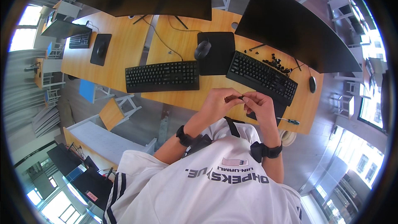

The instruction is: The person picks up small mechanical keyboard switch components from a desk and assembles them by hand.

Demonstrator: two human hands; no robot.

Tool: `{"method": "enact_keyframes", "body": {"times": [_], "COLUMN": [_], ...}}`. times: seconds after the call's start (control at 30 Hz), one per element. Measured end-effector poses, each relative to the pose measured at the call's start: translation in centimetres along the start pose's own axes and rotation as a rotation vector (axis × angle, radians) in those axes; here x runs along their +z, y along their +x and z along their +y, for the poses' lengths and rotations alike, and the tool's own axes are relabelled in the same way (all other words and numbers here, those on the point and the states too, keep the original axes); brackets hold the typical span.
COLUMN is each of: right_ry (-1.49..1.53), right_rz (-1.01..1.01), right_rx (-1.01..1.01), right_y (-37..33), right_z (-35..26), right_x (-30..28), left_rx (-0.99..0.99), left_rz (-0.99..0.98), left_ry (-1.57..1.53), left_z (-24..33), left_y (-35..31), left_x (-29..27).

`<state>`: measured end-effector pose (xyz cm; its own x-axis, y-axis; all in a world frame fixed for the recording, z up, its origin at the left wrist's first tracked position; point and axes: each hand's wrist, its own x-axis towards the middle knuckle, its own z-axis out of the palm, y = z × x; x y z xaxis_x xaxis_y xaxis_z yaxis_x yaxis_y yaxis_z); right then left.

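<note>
My left hand and my right hand meet fingertip to fingertip in front of the right-hand keyboard. Both are closed in a pinch on a small black piece, which looks like a keycap; the fingers hide most of it. Just beyond them lies a black keyboard, set at a slant. Behind its far edge loose black keycaps lie scattered on the wooden desk. A screwdriver rests by the desk's near edge, right of my right hand.
A second black keyboard is to the left, with a mouse on a black mouse pad between the two. Large monitors stand behind. Another mouse sits at the right. A wooden stool is at the left.
</note>
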<state>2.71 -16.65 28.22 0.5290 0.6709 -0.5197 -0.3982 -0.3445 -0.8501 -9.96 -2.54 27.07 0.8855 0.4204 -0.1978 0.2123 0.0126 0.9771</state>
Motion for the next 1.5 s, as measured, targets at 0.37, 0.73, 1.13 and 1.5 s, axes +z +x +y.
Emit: {"method": "enact_keyframes", "body": {"times": [0.37, 0.73, 1.13, 1.5], "right_ry": [-0.341, -0.717, -0.873, -0.872], "right_rz": [0.206, 0.257, 0.374, 0.302], "right_rx": [-0.237, -0.487, -0.688, -0.445], "right_y": [5.6, 19.4, 25.8, 27.0], "right_z": [1.9, 10.5, 13.1, 12.1], "right_x": [-4.8, -11.1, -11.4, -11.1], "left_rx": [-0.072, -0.162, 0.082, 0.091], "left_rz": [0.099, 0.178, 0.386, 0.470], "left_ry": [0.124, 0.136, 0.801, 0.733], "left_z": [-2.4, -14.9, -19.4, -20.6], "left_y": [8.1, 20.0, 23.0, 23.4], "left_x": [4.4, 8.0, 7.4, 7.5]}}
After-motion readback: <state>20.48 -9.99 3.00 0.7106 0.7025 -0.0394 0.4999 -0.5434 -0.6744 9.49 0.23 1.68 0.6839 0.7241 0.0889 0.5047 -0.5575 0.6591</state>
